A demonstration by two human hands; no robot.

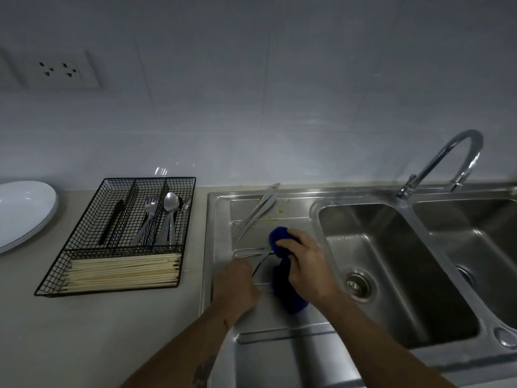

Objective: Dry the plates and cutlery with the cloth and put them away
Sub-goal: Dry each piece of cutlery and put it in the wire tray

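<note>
My right hand grips a dark blue cloth over the steel drainboard; the cloth bunches at my fingertips and hangs down below the hand. My left hand is curled just left of it and seems to hold a thin piece of cutlery whose far end runs into the cloth. Two table knives lie crossed at the back of the drainboard. A black wire cutlery basket on the counter holds forks, spoons and chopsticks. White plates are stacked at far left.
A double steel sink lies right of the drainboard, with a curved tap behind it. Small green food scraps dot the back of the drainboard. A wall socket sits at upper left. Beige counter runs in front of the basket.
</note>
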